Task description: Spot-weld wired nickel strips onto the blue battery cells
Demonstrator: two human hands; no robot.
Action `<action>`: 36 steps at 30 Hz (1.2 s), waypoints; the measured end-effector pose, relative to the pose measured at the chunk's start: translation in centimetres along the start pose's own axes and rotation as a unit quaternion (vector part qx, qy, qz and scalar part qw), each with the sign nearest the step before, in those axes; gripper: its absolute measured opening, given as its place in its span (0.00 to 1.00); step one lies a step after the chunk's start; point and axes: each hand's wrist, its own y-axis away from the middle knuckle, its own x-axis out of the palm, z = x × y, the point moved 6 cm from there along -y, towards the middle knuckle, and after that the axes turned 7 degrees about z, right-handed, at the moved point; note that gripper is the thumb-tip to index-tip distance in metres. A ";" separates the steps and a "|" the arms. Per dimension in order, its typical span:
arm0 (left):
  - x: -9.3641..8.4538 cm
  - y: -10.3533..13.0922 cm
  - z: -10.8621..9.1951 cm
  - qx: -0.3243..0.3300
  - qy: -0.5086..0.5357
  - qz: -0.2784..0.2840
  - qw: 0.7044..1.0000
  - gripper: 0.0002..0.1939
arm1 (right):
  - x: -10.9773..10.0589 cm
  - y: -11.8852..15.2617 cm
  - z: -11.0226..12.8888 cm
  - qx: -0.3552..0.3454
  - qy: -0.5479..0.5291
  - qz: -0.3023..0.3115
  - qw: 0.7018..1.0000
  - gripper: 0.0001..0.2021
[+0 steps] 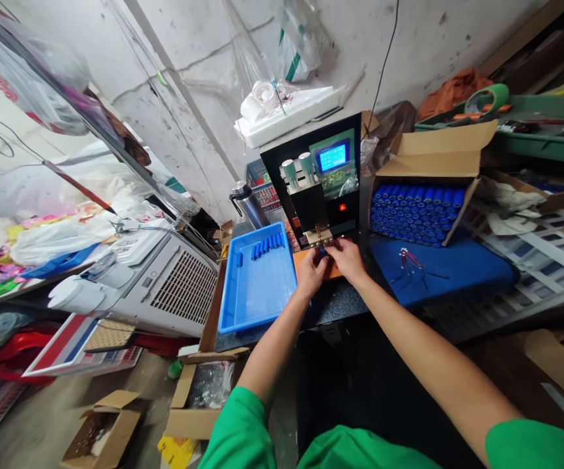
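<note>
While together, hands near tray rim.

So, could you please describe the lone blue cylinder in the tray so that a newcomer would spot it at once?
Find the black machine with the lit screen, then the shallow blue tray on its left. Toward the tray's far left corner is a small blue cylinder, set apart by a gap from the slanting row to its right.

Steel thermos beyond left grip, off to its left; pale cooler unit farther left. Open carton with clear plastic below, left of left grip. White rolls beyond both grips. Green tape roll far right of right grip.
</note>
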 end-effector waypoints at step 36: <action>-0.3 0.0 -1.8 -0.008 -0.018 -0.037 0.999 0.06 | -1.8 1.1 -0.1 0.010 0.058 0.107 0.992 0.12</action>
